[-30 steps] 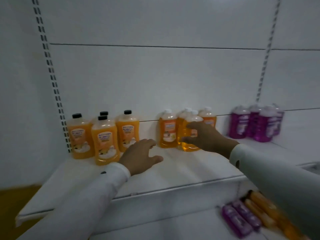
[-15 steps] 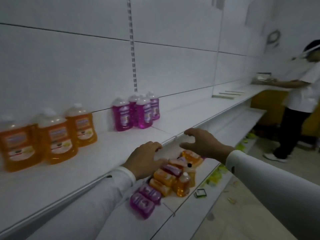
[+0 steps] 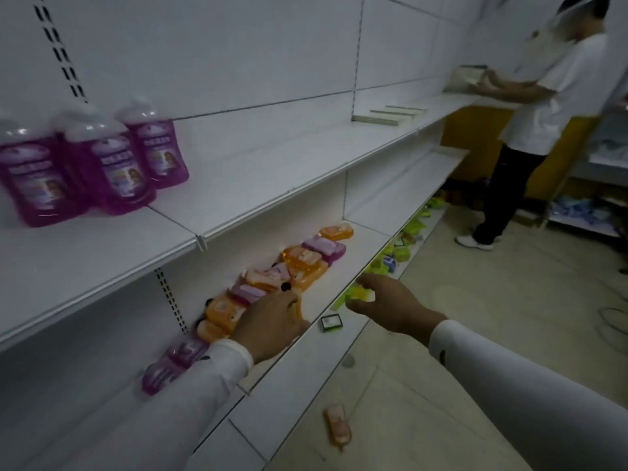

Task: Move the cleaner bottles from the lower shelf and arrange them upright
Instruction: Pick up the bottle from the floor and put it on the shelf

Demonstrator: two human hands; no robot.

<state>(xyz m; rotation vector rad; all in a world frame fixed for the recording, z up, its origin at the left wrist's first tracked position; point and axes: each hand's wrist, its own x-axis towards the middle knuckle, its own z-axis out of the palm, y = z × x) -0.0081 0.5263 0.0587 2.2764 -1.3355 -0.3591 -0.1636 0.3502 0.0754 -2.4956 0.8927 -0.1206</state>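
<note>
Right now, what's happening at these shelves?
A person is restocking. Their left hand reaches into the orange and purple cleaner bottles lying flat on the lower shelf; the right hand hovers open beside it. Purple bottles already stand upright on the upper shelf. Another person works further along.

Pretty dim in here. It's a long run of white shelving (image 3: 306, 164) against a white panelled back wall (image 3: 238, 45), with slotted uprights (image 3: 57, 52) set into the wall. Right of the shelving the floor (image 3: 475, 317) is pale tile. At the far end of the shelving there's a yellow-orange cabinet (image 3: 475, 137), and past it a low white rack (image 3: 605, 198).
</note>
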